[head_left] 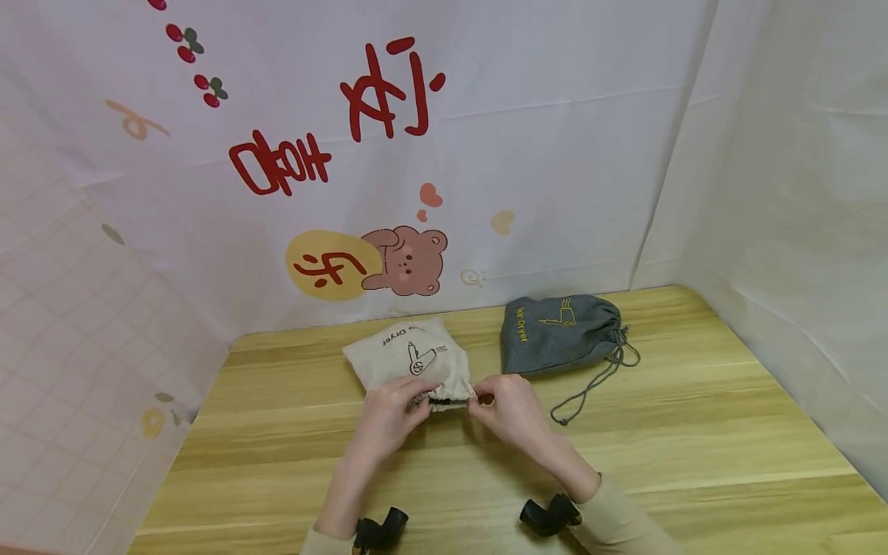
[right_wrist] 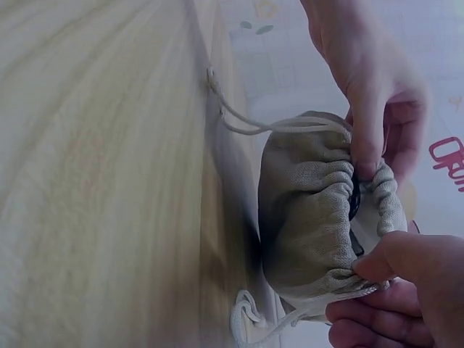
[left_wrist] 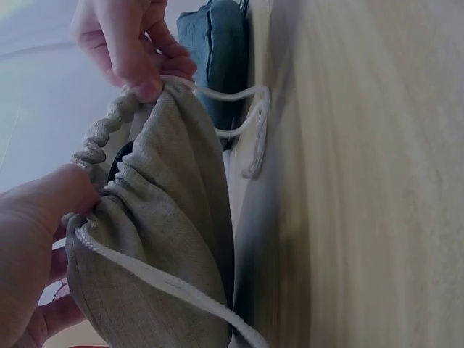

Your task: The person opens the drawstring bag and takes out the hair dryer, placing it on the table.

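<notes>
Wood-grained tabletop [head_left: 277,447] is supporting the cream bag [head_left: 381,362] left of the grey bag [head_left: 548,343], while the left hand [head_left: 390,416] and right hand [head_left: 512,408] are pinching the cream bag's gathered mouth [right_wrist: 335,206], where any uneven tugging would be risking a jammed drawcord [left_wrist: 156,277].

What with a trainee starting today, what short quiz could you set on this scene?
1. Where do the left hand and right hand grip the beige bag?
A) at its closed bottom
B) at its gathered mouth
C) nowhere; both are off it

2. Fill in: the lettering on the gray bag is ____.

3. True or false: the gray bag lies on top of the beige bag.

Key: 1. B. 2. Yellow. 3. False; in the head view it lies apart, to the right.
</notes>
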